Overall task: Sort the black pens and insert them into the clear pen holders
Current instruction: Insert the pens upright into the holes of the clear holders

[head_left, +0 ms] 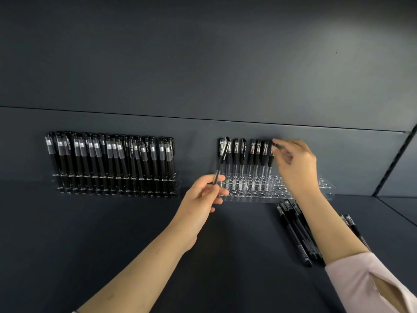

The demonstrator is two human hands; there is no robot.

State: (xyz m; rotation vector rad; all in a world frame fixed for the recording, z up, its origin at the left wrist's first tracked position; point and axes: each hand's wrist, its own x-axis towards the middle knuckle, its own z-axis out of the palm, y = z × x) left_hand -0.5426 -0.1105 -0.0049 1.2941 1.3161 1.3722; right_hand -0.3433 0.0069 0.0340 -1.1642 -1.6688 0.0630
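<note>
Dark blue-grey desk (112, 245) and a matching wall (203, 64) fill pretty much the whole frame, so the clear plastic is a bit hard to read.

Left of centre you've got the full holder (177, 175), packed with capped black pens (108, 154) standing upright in rows. Right of centre sits the second holder (325, 186), also back against the wall. Only its left part is filled: a short run of standing pens (250, 154), with open holes showing in the front rows and at the right end.

Your left hand (203, 195) is just in front of that holder's left end, fingers curled round the lower barrel of a held pen (222, 159). It tilts up and to the right, and its cap overlaps the leftmost standing pens in the view.

Your right hand (295, 166) is up over the middle of the second holder, fingertips pinching the cap of the end pen (270, 164), the rightmost one in the run. That pen is upright, with its bottom down at the holes. Can't tell if it's fully seated.

Loose pens (293, 229) lie in a bunch on the desk at lower right, just in front of the second holder, partly under your right forearm. A pale pink sleeve (361, 281) shows in the bottom right corner.
</note>
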